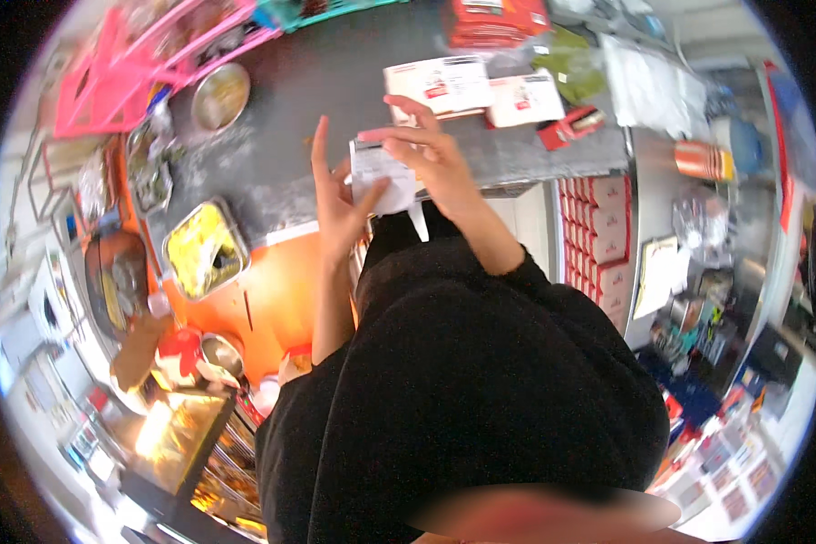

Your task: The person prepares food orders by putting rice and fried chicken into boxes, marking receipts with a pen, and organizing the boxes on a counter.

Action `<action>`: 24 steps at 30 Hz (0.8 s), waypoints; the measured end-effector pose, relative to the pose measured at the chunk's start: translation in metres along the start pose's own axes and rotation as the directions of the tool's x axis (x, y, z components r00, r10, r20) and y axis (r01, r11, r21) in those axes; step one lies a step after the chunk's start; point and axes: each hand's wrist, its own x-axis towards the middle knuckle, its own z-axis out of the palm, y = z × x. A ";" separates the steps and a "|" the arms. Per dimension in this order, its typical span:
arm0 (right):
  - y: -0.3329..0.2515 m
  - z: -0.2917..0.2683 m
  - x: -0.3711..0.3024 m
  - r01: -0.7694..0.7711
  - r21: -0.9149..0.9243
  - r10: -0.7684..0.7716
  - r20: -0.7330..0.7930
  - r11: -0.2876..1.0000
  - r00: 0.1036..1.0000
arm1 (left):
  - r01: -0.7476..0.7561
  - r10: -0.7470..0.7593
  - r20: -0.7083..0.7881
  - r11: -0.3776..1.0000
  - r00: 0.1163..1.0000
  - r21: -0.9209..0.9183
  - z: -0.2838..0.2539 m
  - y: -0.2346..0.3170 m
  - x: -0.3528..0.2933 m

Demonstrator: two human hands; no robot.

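A white printed paper slip (381, 168), looking like a receipt, is held up between my two hands over the counter's near edge. The thumb of my left hand (343, 201) presses on its lower part, while the left index finger points straight up. From the other side my right hand (433, 163) has thumb and index finger at the slip's upper edge, its other fingers loosely stretched out. A narrow strip of white paper (419, 221) hangs below the slip. Just beyond my right hand lie a white box (458, 80) and a smaller white box (524, 98).
On the dark counter (286, 100) stand a metal bowl (221, 96) and a metal tray of yellow food (199, 254) at its left. Pink baskets (109, 82) sit far left. A red packet (569, 129) lies right; stacked red-and-white boxes (598, 236) fill a shelf beneath.
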 end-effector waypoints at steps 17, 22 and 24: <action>0.169 -0.322 -0.063 -0.102 0.666 0.619 -0.611 0.739 0.494 | 0.293 -0.257 0.212 0.943 0.943 -0.161 0.099 -0.049 0.004; 0.226 -0.308 -0.101 -0.189 0.186 0.261 -0.796 0.964 0.546 | 0.274 -0.251 0.112 0.912 0.961 -0.304 0.079 -0.040 0.013; 0.234 -0.319 -0.121 -0.304 0.257 0.387 -0.752 0.917 0.533 | 0.191 -0.196 0.024 0.914 0.980 -0.358 0.064 -0.048 0.014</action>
